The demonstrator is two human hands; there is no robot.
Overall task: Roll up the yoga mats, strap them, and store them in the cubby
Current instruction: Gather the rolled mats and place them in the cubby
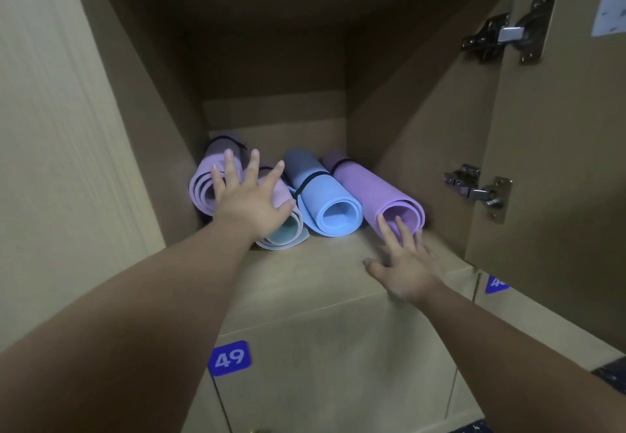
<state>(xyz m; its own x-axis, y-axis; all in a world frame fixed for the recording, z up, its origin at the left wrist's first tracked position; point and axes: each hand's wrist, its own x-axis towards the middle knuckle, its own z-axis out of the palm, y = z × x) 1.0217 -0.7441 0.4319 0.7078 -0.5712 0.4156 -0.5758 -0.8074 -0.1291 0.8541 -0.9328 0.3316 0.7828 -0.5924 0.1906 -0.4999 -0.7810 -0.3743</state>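
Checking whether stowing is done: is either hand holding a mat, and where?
Neither grips. The left hand presses flat on the pink mat; the right hand's fingertips touch the purple mat's open end.

A blue tag (230, 358) with rounded corners reads "49" in white digits. It sits at the upper left corner of the closed locker door (338, 348) just below the open cubby. A second blue tag (496, 284) of the same kind shows at the upper left corner of the next door to the right, but the open door hides most of it, so its number cannot be read. The pale sticker (609, 8) on the inside of the open door (559, 161) carries no legible print.
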